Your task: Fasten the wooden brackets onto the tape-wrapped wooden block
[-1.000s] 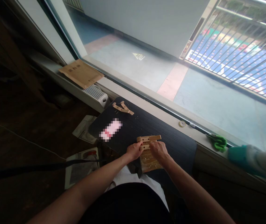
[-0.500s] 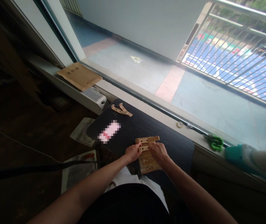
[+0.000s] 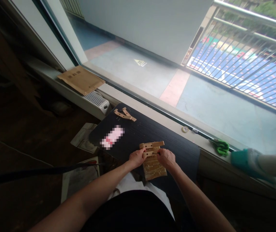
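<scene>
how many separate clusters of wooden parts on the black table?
2. A strip cluster held between left hand and right hand; a Y-shaped piece, far-left corner of the table. Some may be hidden under the hands.

Both bare forearms reach forward and converge over the near edge of the worktop (image 3: 176,146). The left hand (image 3: 137,158) sits knuckles up, its fingers curled into a pinch that points toward the right hand (image 3: 166,158). That hand mirrors it, fingers curled and pinching back. The hands are level and close together but do not touch, and both wrists are nearly straight.
</scene>
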`<action>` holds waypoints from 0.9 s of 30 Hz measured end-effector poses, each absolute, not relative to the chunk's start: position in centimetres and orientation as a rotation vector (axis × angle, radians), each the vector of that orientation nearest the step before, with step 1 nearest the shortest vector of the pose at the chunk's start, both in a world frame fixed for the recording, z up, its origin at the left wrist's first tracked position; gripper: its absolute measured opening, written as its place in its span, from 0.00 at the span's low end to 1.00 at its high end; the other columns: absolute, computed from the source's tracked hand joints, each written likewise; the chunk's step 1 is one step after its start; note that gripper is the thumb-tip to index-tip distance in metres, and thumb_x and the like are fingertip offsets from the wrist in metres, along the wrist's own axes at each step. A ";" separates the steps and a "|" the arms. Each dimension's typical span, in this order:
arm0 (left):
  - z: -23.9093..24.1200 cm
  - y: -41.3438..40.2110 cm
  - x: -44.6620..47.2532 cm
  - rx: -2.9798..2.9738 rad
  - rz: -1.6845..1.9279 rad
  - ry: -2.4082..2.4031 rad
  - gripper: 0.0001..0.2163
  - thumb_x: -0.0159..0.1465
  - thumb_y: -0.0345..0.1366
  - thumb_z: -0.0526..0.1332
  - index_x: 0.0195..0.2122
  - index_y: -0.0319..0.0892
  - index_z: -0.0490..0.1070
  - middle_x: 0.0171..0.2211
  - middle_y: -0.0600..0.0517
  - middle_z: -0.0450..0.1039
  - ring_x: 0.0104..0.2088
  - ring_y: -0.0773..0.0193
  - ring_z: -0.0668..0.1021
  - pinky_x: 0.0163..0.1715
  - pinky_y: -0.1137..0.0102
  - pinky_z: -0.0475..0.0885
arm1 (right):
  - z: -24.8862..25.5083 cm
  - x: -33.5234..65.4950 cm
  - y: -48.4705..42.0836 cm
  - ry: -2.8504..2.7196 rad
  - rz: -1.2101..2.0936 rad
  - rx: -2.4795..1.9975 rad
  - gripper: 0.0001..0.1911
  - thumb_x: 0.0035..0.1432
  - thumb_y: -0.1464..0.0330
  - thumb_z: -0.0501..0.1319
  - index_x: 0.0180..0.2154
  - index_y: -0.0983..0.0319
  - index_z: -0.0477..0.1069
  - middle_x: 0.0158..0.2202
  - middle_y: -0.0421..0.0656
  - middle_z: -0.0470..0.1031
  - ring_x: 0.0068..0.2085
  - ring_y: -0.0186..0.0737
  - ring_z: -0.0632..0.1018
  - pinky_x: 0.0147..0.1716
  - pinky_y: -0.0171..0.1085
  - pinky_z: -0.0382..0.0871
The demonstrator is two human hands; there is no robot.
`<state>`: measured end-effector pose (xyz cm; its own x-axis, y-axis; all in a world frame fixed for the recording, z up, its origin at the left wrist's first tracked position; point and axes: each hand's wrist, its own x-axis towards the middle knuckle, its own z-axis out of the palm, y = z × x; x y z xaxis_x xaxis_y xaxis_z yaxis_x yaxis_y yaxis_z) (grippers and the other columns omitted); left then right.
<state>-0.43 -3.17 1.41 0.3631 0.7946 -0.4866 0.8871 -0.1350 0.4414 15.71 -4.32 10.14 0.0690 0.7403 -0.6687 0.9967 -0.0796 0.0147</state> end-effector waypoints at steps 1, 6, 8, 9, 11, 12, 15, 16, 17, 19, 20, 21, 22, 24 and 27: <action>1.4 -3.2 -0.4 1.949 -0.172 1.456 0.10 0.62 0.39 0.52 0.44 0.49 0.65 0.40 0.53 0.77 0.40 0.59 0.79 0.37 0.70 0.70 | 10.3 15.8 -4.4 1.728 -0.703 1.872 0.14 0.63 0.62 0.56 0.45 0.63 0.69 0.44 0.43 0.73 0.42 0.37 0.75 0.42 0.43 0.71; 1.4 -3.2 -0.4 1.940 -0.168 1.470 0.11 0.62 0.39 0.52 0.45 0.49 0.65 0.41 0.53 0.76 0.41 0.59 0.78 0.37 0.71 0.70 | 11.6 15.7 -4.2 1.834 -0.680 1.787 0.15 0.62 0.62 0.56 0.47 0.63 0.68 0.45 0.44 0.72 0.43 0.38 0.75 0.42 0.44 0.71; 1.5 -3.3 -0.3 1.937 -0.168 1.472 0.11 0.62 0.39 0.52 0.45 0.49 0.65 0.40 0.53 0.77 0.41 0.60 0.79 0.37 0.71 0.70 | 12.0 15.2 -4.0 1.889 -0.691 1.728 0.15 0.62 0.62 0.57 0.48 0.62 0.67 0.47 0.45 0.71 0.44 0.39 0.74 0.43 0.44 0.71; 1.5 -3.3 -0.3 1.936 -0.170 1.472 0.11 0.62 0.39 0.52 0.45 0.49 0.65 0.40 0.53 0.77 0.41 0.59 0.79 0.37 0.71 0.70 | 12.1 15.0 -3.9 1.907 -0.701 1.700 0.16 0.61 0.62 0.57 0.48 0.63 0.67 0.47 0.45 0.71 0.44 0.39 0.74 0.43 0.45 0.71; 1.5 -3.3 -0.3 1.934 -0.176 1.471 0.10 0.62 0.39 0.52 0.45 0.49 0.65 0.39 0.53 0.77 0.40 0.59 0.79 0.37 0.70 0.70 | 12.2 14.6 -3.7 1.925 -0.719 1.664 0.16 0.61 0.62 0.58 0.48 0.63 0.67 0.48 0.45 0.70 0.45 0.40 0.74 0.43 0.45 0.70; 1.5 -3.3 -0.3 1.933 -0.179 1.471 0.10 0.62 0.39 0.52 0.44 0.49 0.65 0.39 0.53 0.77 0.40 0.59 0.79 0.37 0.70 0.70 | 12.1 14.4 -3.5 1.926 -0.726 1.659 0.16 0.61 0.62 0.58 0.49 0.63 0.67 0.48 0.46 0.70 0.45 0.40 0.74 0.43 0.45 0.70; 1.4 -3.3 -0.3 1.928 -0.188 1.473 0.10 0.62 0.39 0.52 0.45 0.49 0.65 0.40 0.53 0.76 0.40 0.59 0.79 0.37 0.70 0.70 | 11.5 14.6 -3.4 1.895 -0.735 1.697 0.16 0.61 0.62 0.57 0.48 0.63 0.67 0.48 0.45 0.70 0.45 0.40 0.74 0.44 0.45 0.70; 1.4 -3.3 -0.2 1.925 -0.189 1.477 0.11 0.62 0.40 0.52 0.45 0.49 0.65 0.41 0.52 0.76 0.40 0.59 0.79 0.37 0.70 0.70 | 11.3 14.8 -3.4 1.871 -0.732 1.725 0.16 0.61 0.62 0.57 0.48 0.63 0.67 0.48 0.45 0.71 0.45 0.40 0.74 0.43 0.45 0.70; 1.4 -3.3 -0.2 1.923 -0.190 1.479 0.11 0.62 0.40 0.53 0.45 0.49 0.65 0.41 0.52 0.76 0.41 0.59 0.78 0.37 0.70 0.70 | 11.1 15.0 -3.4 1.842 -0.729 1.756 0.15 0.62 0.62 0.57 0.48 0.62 0.68 0.47 0.45 0.71 0.44 0.39 0.74 0.43 0.45 0.70; 1.4 -3.3 -0.2 1.919 -0.190 1.482 0.11 0.62 0.39 0.52 0.45 0.49 0.65 0.41 0.52 0.76 0.40 0.58 0.79 0.37 0.70 0.70 | 10.6 15.5 -3.6 1.780 -0.721 1.821 0.15 0.62 0.61 0.56 0.47 0.62 0.68 0.46 0.44 0.72 0.43 0.38 0.75 0.43 0.44 0.71; 1.5 -3.3 -0.2 1.919 -0.190 1.482 0.11 0.62 0.39 0.52 0.45 0.49 0.65 0.41 0.52 0.76 0.41 0.58 0.79 0.37 0.70 0.70 | 10.4 15.6 -3.8 1.753 -0.718 1.849 0.15 0.62 0.61 0.56 0.47 0.62 0.68 0.45 0.44 0.72 0.43 0.38 0.75 0.43 0.44 0.71; 1.5 -3.3 -0.2 1.919 -0.189 1.481 0.10 0.62 0.39 0.52 0.45 0.49 0.65 0.41 0.52 0.76 0.41 0.58 0.78 0.37 0.70 0.70 | 10.2 15.8 -3.9 1.732 -0.715 1.871 0.15 0.63 0.61 0.56 0.47 0.63 0.68 0.45 0.44 0.72 0.43 0.38 0.75 0.43 0.44 0.71; 1.6 -3.2 -0.2 1.920 -0.188 1.480 0.11 0.62 0.39 0.53 0.45 0.49 0.65 0.41 0.52 0.76 0.41 0.59 0.78 0.38 0.70 0.70 | 10.2 15.8 -4.0 1.718 -0.713 1.888 0.15 0.63 0.61 0.55 0.47 0.63 0.68 0.44 0.44 0.72 0.43 0.38 0.75 0.43 0.44 0.71; 1.8 -3.2 -0.3 1.921 -0.190 1.478 0.11 0.62 0.39 0.53 0.45 0.49 0.65 0.41 0.52 0.76 0.41 0.59 0.78 0.38 0.70 0.70 | 10.2 15.8 -4.0 1.710 -0.711 1.900 0.15 0.63 0.61 0.56 0.47 0.63 0.68 0.45 0.44 0.72 0.43 0.38 0.75 0.42 0.44 0.71; 2.0 -3.2 -0.4 1.919 -0.196 1.474 0.11 0.62 0.39 0.53 0.45 0.49 0.66 0.41 0.52 0.76 0.41 0.59 0.78 0.38 0.70 0.70 | 11.0 15.5 -4.0 1.750 -0.715 1.859 0.15 0.62 0.62 0.56 0.47 0.63 0.68 0.46 0.44 0.72 0.43 0.38 0.75 0.42 0.43 0.71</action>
<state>-0.35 -3.16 1.98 0.3411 0.7899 -0.5096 0.8956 -0.1085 0.4314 15.54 -3.97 10.97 0.0428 0.7443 -0.6665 0.9981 -0.0622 -0.0053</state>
